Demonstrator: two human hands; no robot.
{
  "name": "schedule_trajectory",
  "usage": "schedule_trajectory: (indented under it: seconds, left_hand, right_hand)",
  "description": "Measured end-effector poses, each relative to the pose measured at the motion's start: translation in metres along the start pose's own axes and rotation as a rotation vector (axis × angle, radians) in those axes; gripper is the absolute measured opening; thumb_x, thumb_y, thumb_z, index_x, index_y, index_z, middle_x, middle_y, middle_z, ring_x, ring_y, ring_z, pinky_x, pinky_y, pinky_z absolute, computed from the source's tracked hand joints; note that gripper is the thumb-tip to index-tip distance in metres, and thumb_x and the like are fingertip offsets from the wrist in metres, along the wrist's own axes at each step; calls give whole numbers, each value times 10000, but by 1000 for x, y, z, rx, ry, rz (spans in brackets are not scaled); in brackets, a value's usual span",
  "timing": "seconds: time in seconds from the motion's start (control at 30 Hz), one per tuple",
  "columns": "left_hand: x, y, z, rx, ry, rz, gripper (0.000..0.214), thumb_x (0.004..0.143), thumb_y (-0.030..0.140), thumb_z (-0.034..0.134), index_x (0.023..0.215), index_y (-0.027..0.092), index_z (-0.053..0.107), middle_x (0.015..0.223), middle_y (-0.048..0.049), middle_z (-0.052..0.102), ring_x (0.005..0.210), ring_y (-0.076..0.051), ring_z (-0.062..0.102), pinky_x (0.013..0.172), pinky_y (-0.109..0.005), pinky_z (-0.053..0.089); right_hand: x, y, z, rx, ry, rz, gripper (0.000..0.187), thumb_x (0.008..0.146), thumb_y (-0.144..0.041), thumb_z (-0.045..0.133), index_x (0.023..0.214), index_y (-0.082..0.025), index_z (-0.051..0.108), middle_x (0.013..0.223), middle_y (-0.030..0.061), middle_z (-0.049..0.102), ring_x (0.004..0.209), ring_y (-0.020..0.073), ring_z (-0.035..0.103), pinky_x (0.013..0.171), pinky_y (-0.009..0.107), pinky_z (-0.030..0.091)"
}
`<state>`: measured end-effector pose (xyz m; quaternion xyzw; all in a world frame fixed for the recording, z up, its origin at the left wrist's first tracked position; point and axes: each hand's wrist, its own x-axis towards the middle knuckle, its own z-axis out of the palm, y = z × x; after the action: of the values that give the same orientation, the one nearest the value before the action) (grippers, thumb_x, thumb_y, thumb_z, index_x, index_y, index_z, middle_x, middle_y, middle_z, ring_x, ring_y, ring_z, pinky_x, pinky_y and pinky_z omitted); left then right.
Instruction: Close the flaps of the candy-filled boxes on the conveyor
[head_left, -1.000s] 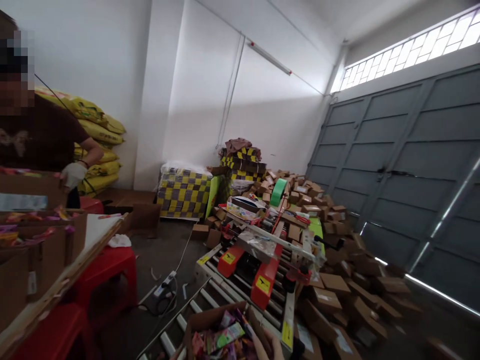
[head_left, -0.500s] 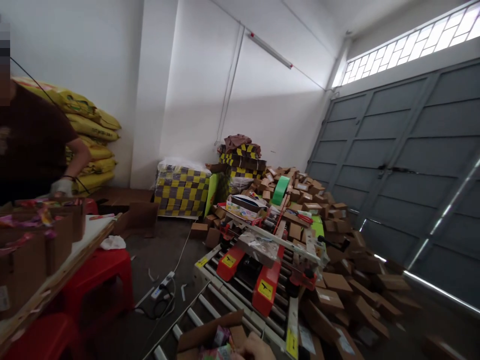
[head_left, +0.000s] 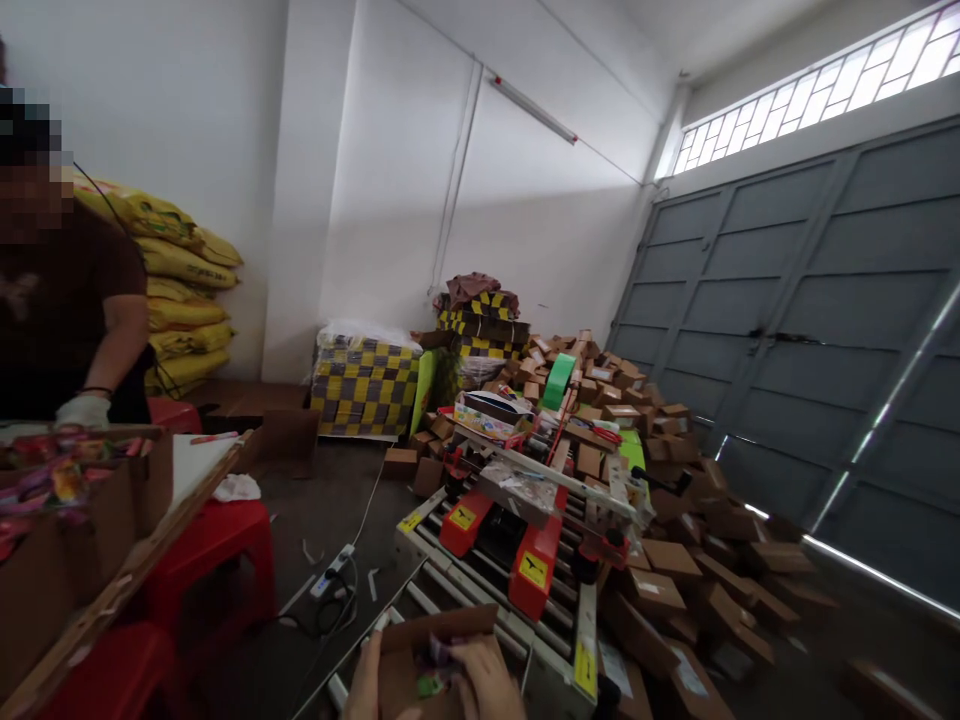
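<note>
An open cardboard box (head_left: pixel 439 628) sits at the bottom of the view, on the roller conveyor (head_left: pixel 424 590). Small colourful packets (head_left: pixel 431 684), purple and green, lie inside it. My left hand (head_left: pixel 364 680) grips the box's left side, fingers upright along the outside; its lower part is cut off by the frame. My right hand (head_left: pixel 486 682) reaches over the right side, its fingers stretched across the packets. Just beyond the box stands a carton-sealing machine (head_left: pixel 521 500) with red side pieces and a green tape roll (head_left: pixel 559 381) on top.
Small cartons (head_left: pixel 660 560) are heaped beside and behind the machine. At left, a gloved co-worker (head_left: pixel 71 300) stands behind a table (head_left: pixel 180 480) with packet-filled boxes. Red stools (head_left: pixel 214 535), a power strip (head_left: pixel 332 572) and its cable are on the floor.
My left hand has come into view at the box's left side. My right hand has moved left over the packets. The co-worker has shifted, with the gloved hand lower and farther left.
</note>
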<state>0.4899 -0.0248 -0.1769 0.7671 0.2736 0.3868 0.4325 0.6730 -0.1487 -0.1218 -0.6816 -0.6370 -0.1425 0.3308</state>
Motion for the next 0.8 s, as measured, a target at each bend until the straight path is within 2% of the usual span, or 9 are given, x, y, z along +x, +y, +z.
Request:
schedule_trajectory:
  seconds: [0.07,0.13,0.23,0.33,0.4,0.53,0.6,0.7,0.8]
  left_hand:
    - [-2,-7,-2,2,-41,32,791,734,379,613,1400,79,308,1431,-234,367,1339,-335,333,1090,-456,317]
    - [-2,-11,-1,17,-31,43,756,745,387,599,1388,87,337,1434,-222,369,1341,-326,332,1093,-449,315]
    - [-2,-10,4,41,35,23,744,716,403,601,1363,106,385,1410,-201,418,1320,-334,367,1084,-462,330]
    - [-1,-6,7,84,94,21,743,709,427,576,1347,91,396,1393,-207,437,1301,-341,395,1068,-476,352]
    - [-2,-3,5,119,82,35,728,723,438,563,1335,76,405,1382,-219,445,1289,-339,413,1055,-470,373]
    - [-4,4,-2,150,90,61,685,710,429,599,1298,107,456,1300,-204,531,1232,-337,487,1000,-462,438]
    - [-5,7,-3,146,135,72,665,699,430,615,1280,135,478,1254,-183,568,1197,-336,520,972,-461,461]
    - [-4,12,-2,161,178,85,616,700,447,621,1230,151,519,1208,-170,592,1148,-338,553,918,-463,494]
    - [-6,28,-5,193,170,139,469,734,429,609,1125,173,580,1158,-145,614,1105,-315,575,884,-447,509]
  right_hand:
    - [3,-10,-1,12,-165,-62,246,759,-208,582,978,-270,674,902,8,704,825,190,630,719,263,469]
    - [16,-26,-5,-84,-255,72,150,787,-255,576,813,-264,723,809,33,712,826,219,632,723,299,458]
    - [46,-51,-12,-235,-310,326,212,799,-286,592,641,-237,725,736,93,714,845,272,645,760,372,437]
    - [64,-64,-16,-253,-356,407,119,717,-260,687,613,-207,713,703,117,713,770,296,660,726,386,438]
    - [60,-63,-15,-240,-317,400,116,734,-225,663,625,-207,698,710,103,710,794,294,657,729,380,442]
    - [27,-49,-3,-143,35,326,102,772,-206,588,851,-203,653,934,104,682,891,267,638,754,355,477]
    - [15,-41,6,-132,194,261,384,754,-244,608,1133,-194,578,1214,157,584,1071,315,579,835,410,476]
    - [9,-35,12,-154,138,135,737,761,-276,610,1427,-260,295,1459,116,356,1287,367,393,969,532,388]
    - [2,-28,1,-141,-25,35,700,800,-264,578,1433,-312,285,1436,62,402,1305,335,384,1008,553,357]
